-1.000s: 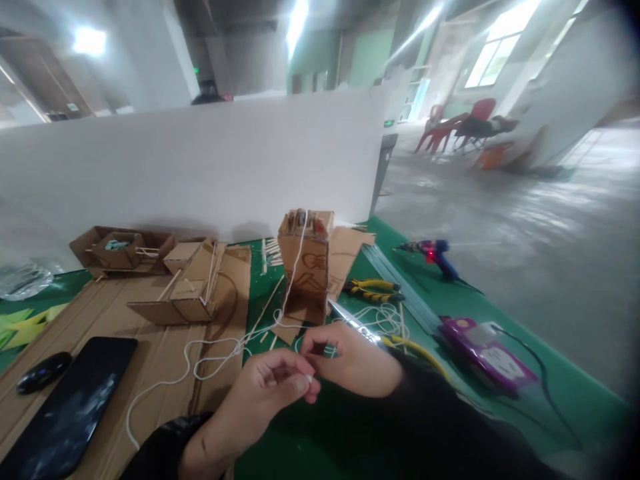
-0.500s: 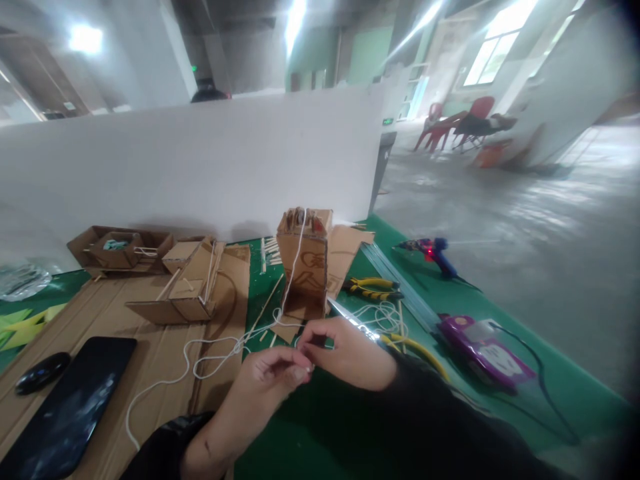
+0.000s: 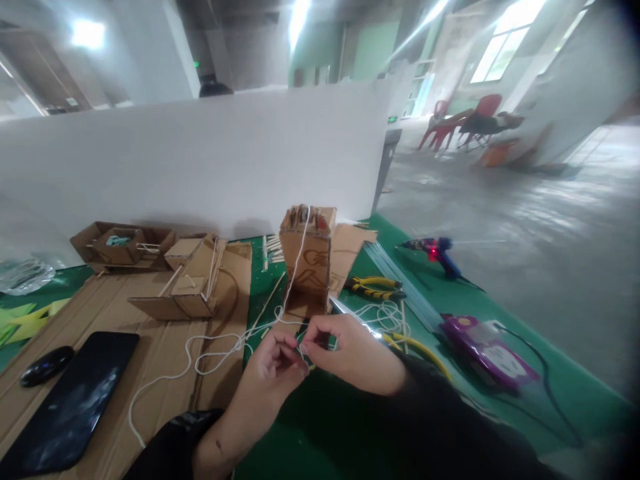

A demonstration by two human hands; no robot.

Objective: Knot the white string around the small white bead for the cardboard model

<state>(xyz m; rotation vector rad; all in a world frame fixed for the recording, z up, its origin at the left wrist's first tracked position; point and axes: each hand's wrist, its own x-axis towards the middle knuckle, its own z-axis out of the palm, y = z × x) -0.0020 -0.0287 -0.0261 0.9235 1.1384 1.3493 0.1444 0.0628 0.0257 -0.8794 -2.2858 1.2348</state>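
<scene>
String [image 3: 299, 259]: draped over cardboard tower [image 3: 315, 259], perhaps so its top guides it.
Left hand [image 3: 270, 371]: fingers curled; grip unclear.
Right hand [image 3: 350, 351]: fingertips beside the left's, perhaps for finer control; grip unclear.

The upright box [image 3: 315, 257] is showing matt brown cardboard with rough cut edges, and the string [image 3: 300, 252] is presenting a dull, cord-like surface. The flat device [image 3: 75, 400] and the mouse [image 3: 47, 367] are displaying smooth, glossy black finishes. The blade [image 3: 341, 307] is gleaming like polished metal; the wrapping [image 3: 25, 275] is shining as clear plastic. The sticks [image 3: 273, 248] are showing pale, matt wood.
</scene>
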